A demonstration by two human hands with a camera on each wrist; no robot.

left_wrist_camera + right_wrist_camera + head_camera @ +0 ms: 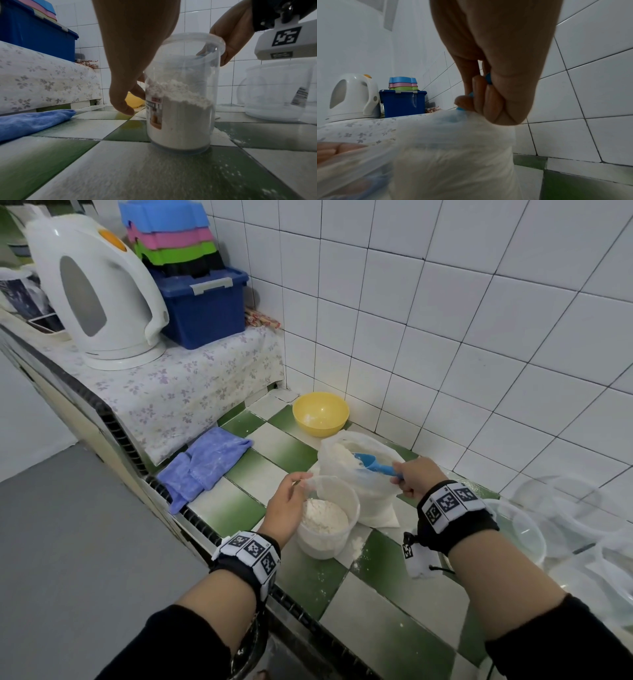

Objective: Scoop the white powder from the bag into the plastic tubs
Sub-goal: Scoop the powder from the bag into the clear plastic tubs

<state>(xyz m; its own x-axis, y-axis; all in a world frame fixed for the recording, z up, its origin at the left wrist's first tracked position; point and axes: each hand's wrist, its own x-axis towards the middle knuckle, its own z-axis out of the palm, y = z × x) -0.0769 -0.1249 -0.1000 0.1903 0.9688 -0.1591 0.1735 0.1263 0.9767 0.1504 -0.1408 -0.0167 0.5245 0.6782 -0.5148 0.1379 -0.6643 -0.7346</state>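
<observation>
Her right hand (416, 477) has a closed grip on the blue plastic scoop (373, 464), dug into the clear plastic bag of white powder (359, 474). Left hand (286, 505) pinches the bag's edge over the half-filled clear plastic tub (327, 522) on the green-and-white tiled bench (284, 446).

Flour bag, scoop and tubs as I see them from the head camera.

I see the clear plastic bag (370, 494) of white powder (342, 460) standing open-mouthed at mid-frame, just right of centre, on the green-and-white tiles. A blue scoop (371, 464) lies tilted in its mouth, bowl sunk into the powder, handle pointing to the right. Touching the bag's lower-left side stands 1 upright translucent tub (327, 517), lidless, about half full of heaped powder; in the left wrist view it carries a label (155, 112) on its wall. At the right edge I make out several empty clear tubs (524, 529), clustered together; I cannot count them surely.
</observation>
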